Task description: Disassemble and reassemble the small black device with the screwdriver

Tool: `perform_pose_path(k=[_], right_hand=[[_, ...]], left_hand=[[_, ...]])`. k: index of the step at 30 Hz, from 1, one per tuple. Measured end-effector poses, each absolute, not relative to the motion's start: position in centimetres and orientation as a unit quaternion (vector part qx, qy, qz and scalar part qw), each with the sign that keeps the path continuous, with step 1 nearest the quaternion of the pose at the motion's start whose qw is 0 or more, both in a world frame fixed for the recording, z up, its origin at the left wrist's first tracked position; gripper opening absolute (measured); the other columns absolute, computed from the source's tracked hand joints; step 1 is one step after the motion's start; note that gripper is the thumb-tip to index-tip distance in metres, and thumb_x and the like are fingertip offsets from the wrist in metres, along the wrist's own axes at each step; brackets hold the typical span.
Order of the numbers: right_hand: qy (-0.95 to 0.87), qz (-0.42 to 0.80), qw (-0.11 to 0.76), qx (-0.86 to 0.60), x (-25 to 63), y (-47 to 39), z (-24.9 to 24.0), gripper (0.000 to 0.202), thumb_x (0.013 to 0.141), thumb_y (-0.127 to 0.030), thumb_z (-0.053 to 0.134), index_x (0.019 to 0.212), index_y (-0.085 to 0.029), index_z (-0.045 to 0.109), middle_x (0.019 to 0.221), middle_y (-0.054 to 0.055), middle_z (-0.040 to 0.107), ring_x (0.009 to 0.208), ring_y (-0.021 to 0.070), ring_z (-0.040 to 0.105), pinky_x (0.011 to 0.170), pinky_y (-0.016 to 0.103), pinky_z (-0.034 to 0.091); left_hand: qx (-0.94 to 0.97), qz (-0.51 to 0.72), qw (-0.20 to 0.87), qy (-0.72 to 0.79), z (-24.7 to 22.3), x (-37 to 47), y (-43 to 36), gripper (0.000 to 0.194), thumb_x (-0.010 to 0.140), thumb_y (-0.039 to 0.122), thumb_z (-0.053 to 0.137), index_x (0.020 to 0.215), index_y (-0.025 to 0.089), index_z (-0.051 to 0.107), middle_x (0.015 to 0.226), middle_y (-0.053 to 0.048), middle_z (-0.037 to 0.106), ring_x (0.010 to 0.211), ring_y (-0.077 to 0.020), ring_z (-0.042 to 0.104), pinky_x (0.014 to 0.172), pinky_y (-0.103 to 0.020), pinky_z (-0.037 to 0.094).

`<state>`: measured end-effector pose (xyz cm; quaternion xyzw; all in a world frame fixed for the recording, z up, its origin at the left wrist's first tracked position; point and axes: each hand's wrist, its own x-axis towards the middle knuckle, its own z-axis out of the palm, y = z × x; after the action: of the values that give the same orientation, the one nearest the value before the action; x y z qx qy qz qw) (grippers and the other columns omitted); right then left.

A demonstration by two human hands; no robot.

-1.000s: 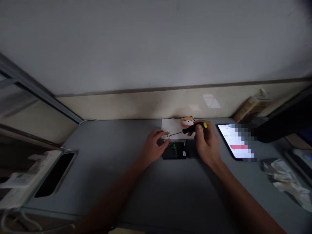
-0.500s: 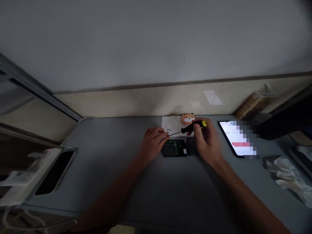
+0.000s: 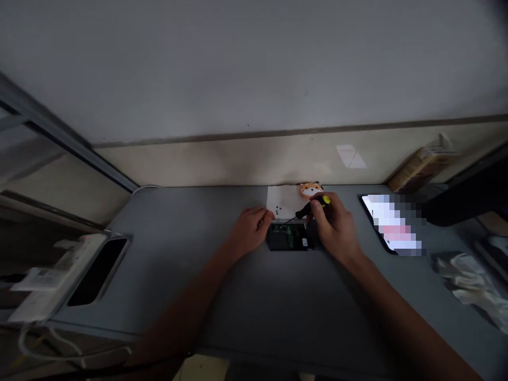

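My right hand (image 3: 337, 225) grips a black screwdriver (image 3: 305, 210) with a yellow end cap. Its thin shaft slants down left, the tip over the upper edge of a green circuit board (image 3: 292, 235) in a flat black case (image 3: 280, 241). At the case's upper left corner is my left hand (image 3: 251, 227), its fingers closed together; what they hold, if anything, is hidden. Behind the case lies a white sheet (image 3: 288, 198) with several tiny dark screws (image 3: 278, 210) on it. An orange and white dog-faced item (image 3: 311, 189) rests at the sheet's back right.
A lit phone (image 3: 391, 225) lies on the right of the grey table (image 3: 190, 222), near crumpled tissue (image 3: 472, 283) and a leaning box (image 3: 420, 168). At the left edge are a dark-screened phone (image 3: 97, 272) and a white power strip (image 3: 59, 280) with cables.
The screwdriver tip has moved from beside my left fingertips to the board's upper edge. My left fingers have drawn together and back from the shaft. The whole view has shifted slightly.
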<state>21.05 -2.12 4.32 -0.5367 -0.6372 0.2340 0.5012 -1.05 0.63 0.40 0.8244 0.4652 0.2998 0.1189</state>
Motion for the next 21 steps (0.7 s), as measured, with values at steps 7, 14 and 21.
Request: perform_pose_path(k=[7, 14, 21], right_hand=[[-0.636, 0.233, 0.499, -0.541, 20.95, -2.10, 4.37, 0.032, 0.094, -0.055, 0.053, 0.098, -0.024, 0.060, 0.066, 0.001, 0.068, 0.059, 0.0188, 0.066, 0.055, 0.030, 0.049], [-0.642, 0.228, 0.495, -0.540, 20.69, -2.31, 4.28, 0.031, 0.094, -0.054, 0.054, 0.099, -0.025, 0.061, 0.068, 0.001, 0.070, 0.060, 0.0189, 0.067, 0.055, 0.030, 0.049], [-0.652, 0.218, 0.490, -0.536, 20.52, -2.47, 4.37, 0.034, 0.094, -0.057, 0.053, 0.098, -0.024, 0.060, 0.067, 0.001, 0.068, 0.057, 0.0181, 0.065, 0.052, 0.029, 0.046]], left_hand=[[0.853, 0.278, 0.105, 0.428, 0.14, -0.62, 0.48, 0.037, 0.106, 0.031, 0.042, 0.082, 0.021, 0.069, 0.079, -0.003, 0.072, 0.080, -0.0190, 0.069, 0.083, -0.036, 0.053], [0.857, 0.271, 0.119, 0.422, 0.02, -0.76, 0.57, 0.031, 0.105, 0.030, 0.046, 0.093, 0.023, 0.073, 0.084, -0.002, 0.071, 0.085, -0.0182, 0.068, 0.088, -0.036, 0.054], [0.854, 0.286, 0.128, 0.416, 0.04, -0.64, 0.53, 0.031, 0.105, 0.030, 0.047, 0.091, 0.021, 0.073, 0.084, -0.004, 0.072, 0.084, -0.0195, 0.068, 0.082, -0.035, 0.055]])
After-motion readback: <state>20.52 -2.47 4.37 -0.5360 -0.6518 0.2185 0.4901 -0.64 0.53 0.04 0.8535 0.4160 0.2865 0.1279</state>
